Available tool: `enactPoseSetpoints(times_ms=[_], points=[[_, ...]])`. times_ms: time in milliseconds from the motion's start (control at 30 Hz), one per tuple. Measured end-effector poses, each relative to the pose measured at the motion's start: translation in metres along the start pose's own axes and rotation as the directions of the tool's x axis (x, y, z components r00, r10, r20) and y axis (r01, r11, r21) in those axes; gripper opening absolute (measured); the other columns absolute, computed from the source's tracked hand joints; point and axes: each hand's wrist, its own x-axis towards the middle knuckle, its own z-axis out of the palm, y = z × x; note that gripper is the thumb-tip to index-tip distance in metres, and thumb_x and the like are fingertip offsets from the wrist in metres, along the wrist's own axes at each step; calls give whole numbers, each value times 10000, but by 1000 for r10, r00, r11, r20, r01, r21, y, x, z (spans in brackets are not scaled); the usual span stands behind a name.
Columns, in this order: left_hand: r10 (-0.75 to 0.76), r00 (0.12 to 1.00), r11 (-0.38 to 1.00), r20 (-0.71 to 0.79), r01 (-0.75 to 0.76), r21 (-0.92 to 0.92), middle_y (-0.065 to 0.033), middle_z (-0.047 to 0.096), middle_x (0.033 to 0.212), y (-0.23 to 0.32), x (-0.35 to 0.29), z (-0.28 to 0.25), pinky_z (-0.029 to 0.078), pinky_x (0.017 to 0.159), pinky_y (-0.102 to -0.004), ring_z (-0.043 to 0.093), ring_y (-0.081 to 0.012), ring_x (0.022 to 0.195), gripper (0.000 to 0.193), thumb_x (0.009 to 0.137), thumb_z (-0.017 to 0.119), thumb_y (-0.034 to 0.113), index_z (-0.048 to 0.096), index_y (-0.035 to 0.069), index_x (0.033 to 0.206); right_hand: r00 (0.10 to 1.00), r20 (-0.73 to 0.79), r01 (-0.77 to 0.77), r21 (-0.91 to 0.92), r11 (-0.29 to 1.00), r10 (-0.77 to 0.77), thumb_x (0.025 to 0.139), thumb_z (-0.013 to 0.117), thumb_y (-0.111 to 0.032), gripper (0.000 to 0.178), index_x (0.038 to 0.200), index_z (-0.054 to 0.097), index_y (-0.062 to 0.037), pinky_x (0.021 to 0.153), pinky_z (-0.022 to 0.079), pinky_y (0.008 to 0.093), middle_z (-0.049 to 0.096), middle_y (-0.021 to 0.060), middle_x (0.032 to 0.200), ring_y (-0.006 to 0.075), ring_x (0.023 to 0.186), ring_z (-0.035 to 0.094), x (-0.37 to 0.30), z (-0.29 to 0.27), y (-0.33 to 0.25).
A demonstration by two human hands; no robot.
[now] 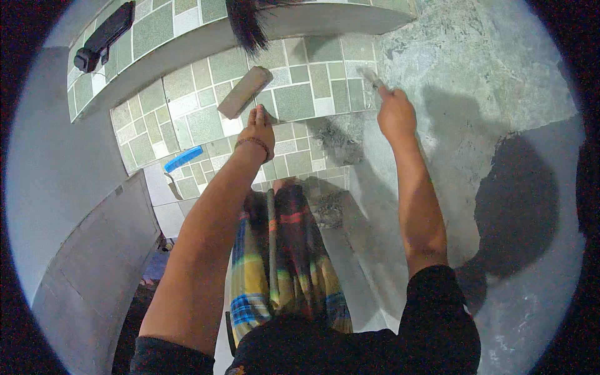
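My left hand (255, 136) rests on the green-and-white tiled step (294, 103), fingers stretched forward and holding nothing. Just beyond its fingertips lies a brownish rectangular block (245, 92), set at a slant on the tiles; whether the fingers touch it I cannot tell. My right hand (397, 115) is closed around a small hand tool (370, 76) with a thin, pale end. That end points left over the tiles' right edge, where they meet the rough grey wall. The tool's exact kind is too blurred to make out, and its handle is hidden in the fist.
Dark bristles (247, 28) hang over the upper step's edge. A long black object (103, 37) lies at upper left. On a lower step is a blue, comb-like strip (184, 159). The patchy wall (462, 81) rises at right; a grey panel (94, 250) stands at left.
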Motion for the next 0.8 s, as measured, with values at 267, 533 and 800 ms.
enactPoseSetpoints(times_ms=[267, 533, 800], points=[[31, 999, 998, -42, -28, 63, -245, 8, 1646, 0, -6, -1, 358, 1176, -399, 116, -366, 1529, 962, 756, 672, 49, 137, -71, 1546, 972, 146, -174, -63, 983, 182, 862, 575, -4, 421, 1267, 648, -88, 797, 521, 468, 616, 183, 1015, 385, 890, 632, -80, -33, 5], [65, 997, 969, 47, -75, 235, -259, -40, 1642, -3, 1, 0, 314, 1201, -397, 77, -364, 1534, 1011, 749, 696, 68, 100, -54, 1557, 948, 162, -273, -35, 961, 275, 846, 617, -16, 386, 1230, 648, -51, 800, 529, 459, 628, 184, 1016, 374, 946, 633, -113, -24, -14], [37, 998, 981, 49, -46, 187, -283, -10, 1634, -1, -3, -7, 296, 1209, -380, 77, -383, 1530, 1037, 706, 719, 82, 138, -46, 1556, 965, 56, -255, -11, 967, 255, 897, 569, -63, 387, 1280, 621, -50, 751, 534, 452, 616, 196, 992, 384, 867, 635, -29, 6, -7]])
